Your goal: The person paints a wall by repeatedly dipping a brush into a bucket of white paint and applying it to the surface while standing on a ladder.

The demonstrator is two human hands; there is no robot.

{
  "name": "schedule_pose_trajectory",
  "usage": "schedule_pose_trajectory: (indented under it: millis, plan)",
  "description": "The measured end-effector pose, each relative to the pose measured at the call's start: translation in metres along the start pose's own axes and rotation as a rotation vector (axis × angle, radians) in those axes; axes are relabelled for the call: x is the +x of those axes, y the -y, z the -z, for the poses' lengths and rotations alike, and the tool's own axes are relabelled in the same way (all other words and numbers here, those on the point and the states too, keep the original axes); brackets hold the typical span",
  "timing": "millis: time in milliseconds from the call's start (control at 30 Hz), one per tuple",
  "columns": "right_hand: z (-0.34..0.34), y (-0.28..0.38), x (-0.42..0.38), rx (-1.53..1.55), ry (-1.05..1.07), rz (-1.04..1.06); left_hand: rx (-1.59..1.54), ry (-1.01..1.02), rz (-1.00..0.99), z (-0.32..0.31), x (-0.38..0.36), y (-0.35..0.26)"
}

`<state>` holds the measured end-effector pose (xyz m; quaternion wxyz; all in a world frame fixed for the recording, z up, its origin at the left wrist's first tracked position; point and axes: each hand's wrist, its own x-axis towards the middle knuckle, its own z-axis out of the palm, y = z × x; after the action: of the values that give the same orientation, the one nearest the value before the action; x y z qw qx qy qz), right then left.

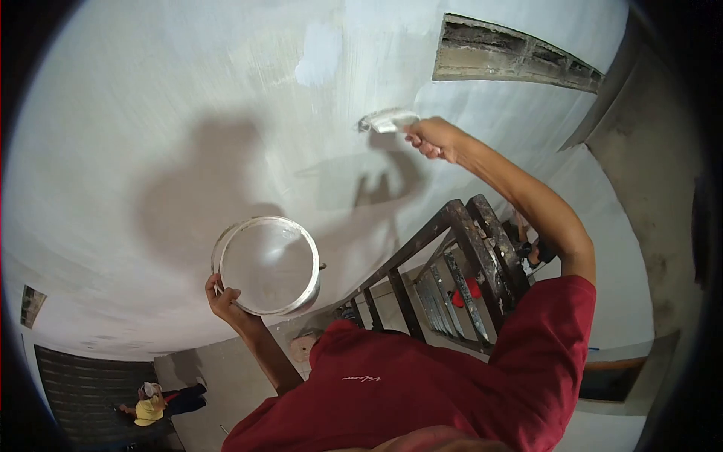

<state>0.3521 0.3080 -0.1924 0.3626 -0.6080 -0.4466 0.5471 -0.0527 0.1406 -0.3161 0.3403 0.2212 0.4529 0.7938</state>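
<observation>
My right hand (pixel 437 139) is closed around the handle of a paintbrush (pixel 388 119), its bristles coated in white and right at the wall surface (pixel 331 162). Streaky pale brush marks cover that wall, with a lighter patch above and to the left of the brush. Lower left, my left hand (pixel 223 297) grips the near left edge of a round bucket (pixel 315 264), thumb over the rim. Whitish paint (pixel 269 267) shows inside it, and a wire handle curves along its left side.
A paint-spattered stepladder (pixel 474 256) stands close on my right. Rough blocks show in a recessed opening (pixel 520 56) high in the wall. Far below at left, a person in a yellow top (pixel 151 410) is on the floor near a dark slatted shutter (pixel 83 392).
</observation>
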Motion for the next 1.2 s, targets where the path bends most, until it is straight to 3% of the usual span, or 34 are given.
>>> schedule_pose_trajectory:
  millis: [167,200,267,333,367,500,533,567,633,733,900,1033,1167,1200]
  plan:
    - [0.025,0.117,-0.025,-0.117,0.067,0.352,0.023,0.005,0.032,-0.002,-0.008,-0.005]
    - [0.022,0.143,-0.043,-0.073,-0.04,0.388,0.025,0.007,0.036,-0.003,-0.01,-0.008]
    - [0.05,0.173,-0.034,-0.039,-0.028,0.594,0.018,0.025,0.043,0.002,-0.015,-0.008]
    - [0.044,0.197,-0.07,-0.19,-0.101,0.456,-0.001,0.067,0.037,0.006,-0.013,-0.006]
    - [0.027,0.193,-0.1,-0.172,-0.191,0.54,-0.013,0.093,0.027,0.008,-0.01,-0.006]
    - [0.004,0.156,-0.048,-0.046,-0.228,0.784,-0.027,0.103,0.045,-0.001,-0.013,-0.007]
    - [-0.01,0.143,-0.04,-0.147,-0.304,0.739,-0.019,0.096,0.051,-0.004,-0.014,-0.01]
    - [-0.019,0.126,-0.026,-0.263,-0.253,0.663,-0.022,0.103,0.041,-0.003,-0.013,-0.01]
    - [-0.045,0.073,0.011,-0.241,-0.228,0.645,-0.033,0.125,0.029,-0.005,-0.01,-0.006]
    - [-0.068,0.026,0.005,-0.237,-0.185,0.408,-0.036,0.079,0.026,-0.003,-0.014,-0.005]
    - [-0.07,0.026,-0.018,-0.249,0.117,0.039,-0.018,0.089,0.022,-0.001,-0.014,-0.002]
    - [-0.065,0.107,-0.005,-0.094,0.105,0.22,-0.062,0.092,0.06,-0.003,-0.016,-0.003]
    - [-0.058,0.203,-0.047,-0.226,0.12,0.571,-0.07,0.14,0.103,-0.02,-0.011,-0.004]
    - [-0.058,0.225,-0.047,-0.278,0.113,0.537,-0.061,0.146,0.102,-0.024,-0.01,-0.003]
